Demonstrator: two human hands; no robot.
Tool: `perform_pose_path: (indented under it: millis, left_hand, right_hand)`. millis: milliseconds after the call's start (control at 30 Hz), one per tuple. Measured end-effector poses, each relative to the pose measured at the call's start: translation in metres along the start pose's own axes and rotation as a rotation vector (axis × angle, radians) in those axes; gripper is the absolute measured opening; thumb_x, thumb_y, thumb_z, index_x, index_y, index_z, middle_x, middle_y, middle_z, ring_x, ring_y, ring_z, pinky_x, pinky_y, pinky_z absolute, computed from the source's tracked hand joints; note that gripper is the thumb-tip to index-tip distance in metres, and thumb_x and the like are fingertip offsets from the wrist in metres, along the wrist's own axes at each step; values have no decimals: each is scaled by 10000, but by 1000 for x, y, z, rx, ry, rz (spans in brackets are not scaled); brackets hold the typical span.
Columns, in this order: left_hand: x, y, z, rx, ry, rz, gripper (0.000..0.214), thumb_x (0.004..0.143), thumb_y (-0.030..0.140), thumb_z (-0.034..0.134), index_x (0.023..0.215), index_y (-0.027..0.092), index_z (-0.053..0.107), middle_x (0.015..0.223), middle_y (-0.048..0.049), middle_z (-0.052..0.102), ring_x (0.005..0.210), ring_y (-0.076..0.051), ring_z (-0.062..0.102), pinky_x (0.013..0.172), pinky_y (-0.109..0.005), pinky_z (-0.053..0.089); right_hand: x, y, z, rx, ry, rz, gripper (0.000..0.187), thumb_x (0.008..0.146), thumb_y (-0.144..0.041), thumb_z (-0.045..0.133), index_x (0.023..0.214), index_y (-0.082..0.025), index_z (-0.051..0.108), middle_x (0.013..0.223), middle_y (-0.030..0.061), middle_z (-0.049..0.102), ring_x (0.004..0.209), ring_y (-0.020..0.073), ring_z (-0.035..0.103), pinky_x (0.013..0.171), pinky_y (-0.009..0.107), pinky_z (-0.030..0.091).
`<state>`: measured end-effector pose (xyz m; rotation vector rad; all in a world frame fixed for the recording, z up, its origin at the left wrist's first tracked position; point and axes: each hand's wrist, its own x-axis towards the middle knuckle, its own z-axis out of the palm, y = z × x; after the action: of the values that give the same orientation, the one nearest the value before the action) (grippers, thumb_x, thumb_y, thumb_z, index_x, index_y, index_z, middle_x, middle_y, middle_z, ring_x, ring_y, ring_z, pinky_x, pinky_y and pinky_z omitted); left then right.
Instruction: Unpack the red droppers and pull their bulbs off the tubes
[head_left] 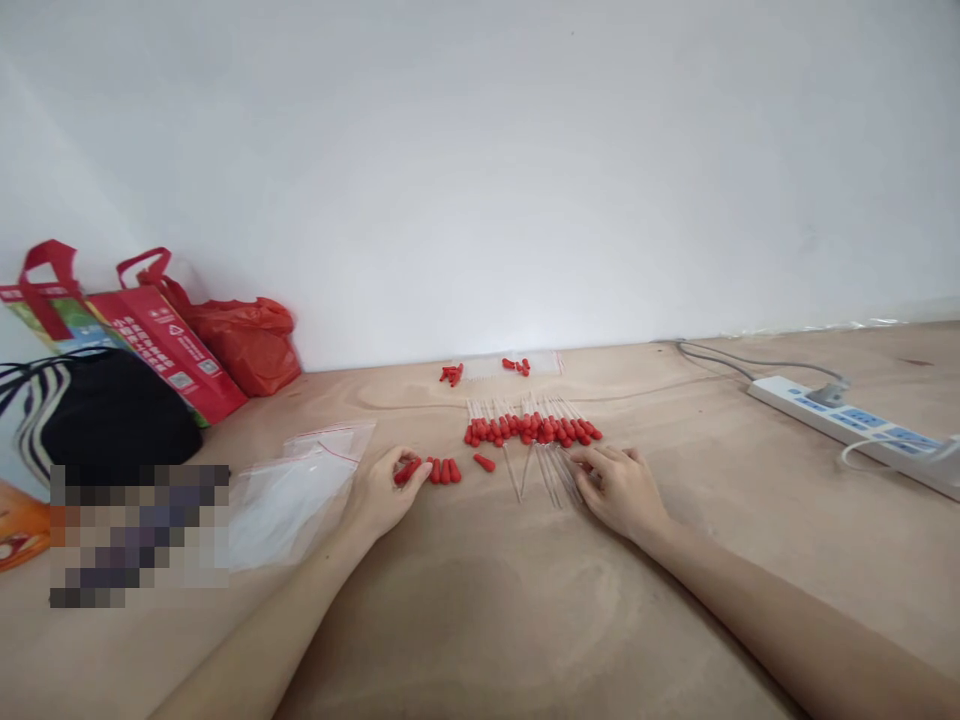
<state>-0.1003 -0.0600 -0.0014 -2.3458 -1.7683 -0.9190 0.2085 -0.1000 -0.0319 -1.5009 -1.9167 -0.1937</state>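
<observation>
My left hand (390,488) is closed, with a red rubber dropper bulb (406,472) between thumb and fingers. Just right of it, several more red bulbs (445,471) lie side by side, and a single red bulb (484,463) lies tilted farther right. My right hand (616,488) rests on the table with its fingers curled in at the right end of some thin clear tubes (546,475); its fingertips appear closed on one. Beyond the hands is a row of droppers (529,428), red bulbs towards me and clear tubes pointing to the wall.
Near the wall lies a clear zip bag (484,367) with red bulbs on and beside it. Plastic zip bags (296,495) lie left of my left hand. Red shopping bags (169,340) and a black drawstring bag (120,415) stand far left; a power strip (847,428) lies right.
</observation>
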Motion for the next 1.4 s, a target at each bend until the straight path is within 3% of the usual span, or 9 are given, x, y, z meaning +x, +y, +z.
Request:
perform_pose_path:
  millis: [167, 300, 533, 767, 867, 1033, 1200, 1300, 1400]
  left_hand:
    - [7, 3, -1, -4, 49, 9, 221, 755, 392, 492, 740, 190, 581, 782, -39, 628, 764, -194, 567, 671, -313, 446]
    - [24, 18, 7, -12, -50, 68, 194, 745, 371, 515, 783, 195, 588, 836, -34, 633, 815, -200, 569, 719, -325, 448]
    - [61, 46, 26, -17, -211, 315, 283, 730, 303, 562, 984, 178, 563, 1019, -71, 585, 931, -207, 555, 810, -326, 435]
    - [70, 54, 37, 52, -193, 315, 119, 754, 283, 547, 777, 181, 603, 770, -34, 617, 720, -180, 576, 644, -274, 438]
    - [65, 54, 35, 38, -114, 269, 151, 802, 246, 472, 821, 171, 601, 831, -51, 633, 748, -177, 585, 663, -275, 441]
    - [37, 51, 18, -201, 187, 159, 206, 815, 279, 463, 913, 166, 605, 876, -44, 650, 739, -140, 598, 697, -245, 470]
    - [-1, 56, 11, -415, 21, 22, 239, 803, 327, 488, 937, 175, 615, 764, -13, 670, 640, -129, 608, 591, -226, 500]
    - [-14, 60, 18, -482, -52, 66, 197, 786, 298, 518, 887, 179, 636, 839, -21, 679, 734, -139, 622, 690, -250, 509]
    - [-19, 62, 26, -504, -101, 149, 173, 773, 270, 544, 887, 187, 644, 834, -23, 680, 757, -142, 621, 718, -262, 504]
  right_hand:
    - [-1, -3, 0, -20, -16, -44, 190, 808, -217, 427, 835, -237, 614, 804, 0, 664, 752, 140, 573, 679, 290, 279]
    - [-2, -3, 2, -45, -19, -60, 191, 826, -277, 438, 869, -241, 620, 827, 13, 658, 781, 152, 564, 695, 305, 288]
    - [-1, -4, 3, -50, -59, -56, 214, 837, -352, 444, 855, -235, 623, 811, 22, 647, 812, 172, 556, 713, 328, 292]
    - [-1, -4, 2, -13, -85, -23, 235, 846, -368, 430, 843, -229, 619, 835, 25, 652, 827, 175, 559, 730, 338, 293]
    - [-1, -4, 1, -8, -96, -10, 234, 844, -368, 432, 846, -228, 619, 838, 22, 652, 839, 177, 561, 736, 338, 297]
    - [0, -2, 3, -3, -48, -7, 235, 839, -366, 431, 890, -226, 613, 843, 27, 641, 841, 176, 559, 749, 340, 314]
    - [0, -4, 5, 57, 89, -85, 346, 825, -371, 447, 1107, -188, 528, 1035, 86, 584, 974, 201, 515, 793, 345, 355]
    - [0, -7, 1, 58, 130, -207, 451, 806, -395, 482, 1202, -180, 464, 1148, 112, 522, 1061, 218, 464, 856, 367, 350]
    - [-1, -13, -3, 41, 85, -348, 433, 804, -404, 499, 1199, -229, 476, 1164, 87, 520, 1077, 214, 448, 922, 402, 305]
